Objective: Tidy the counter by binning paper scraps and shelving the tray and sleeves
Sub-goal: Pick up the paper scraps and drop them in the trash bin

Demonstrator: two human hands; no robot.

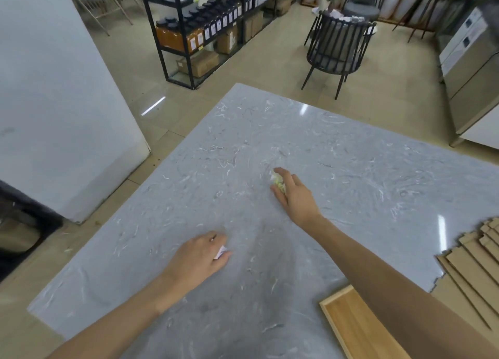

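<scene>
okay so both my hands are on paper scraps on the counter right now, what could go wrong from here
1. The scrap under your right hand is only partly covered by the fingers, so it might slide away across the smooth counter instead of lifting.
2. The white scrap under your left hand barely shows; a loose pinch may drop it.
3. Your right forearm crosses above the wooden tray near the fanned cardboard sleeves; pulling back low could knock them.

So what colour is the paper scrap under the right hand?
Whitish with yellow-green markings, the paper scrap shows in the head view, partly hidden by the right hand.
</scene>
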